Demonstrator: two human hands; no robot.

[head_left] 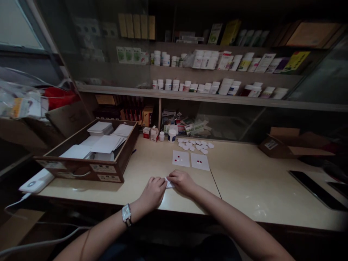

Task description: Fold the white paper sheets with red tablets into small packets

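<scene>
Near the counter's front edge, my left hand and my right hand meet over a small folded white paper. Fingers of both hands are closed on it, one hand at each side, and they cover much of it. Just beyond lie two flat white paper squares: the left square and the right square each carry a few red and white pills. Behind them is a loose cluster of small folded paper packets. A watch is on my left wrist.
To the left, a wooden drawer holds stacks of white paper. Small medicine boxes and a white jar stand behind. An open cardboard box and a dark phone lie right. Medicine shelves rise at the back.
</scene>
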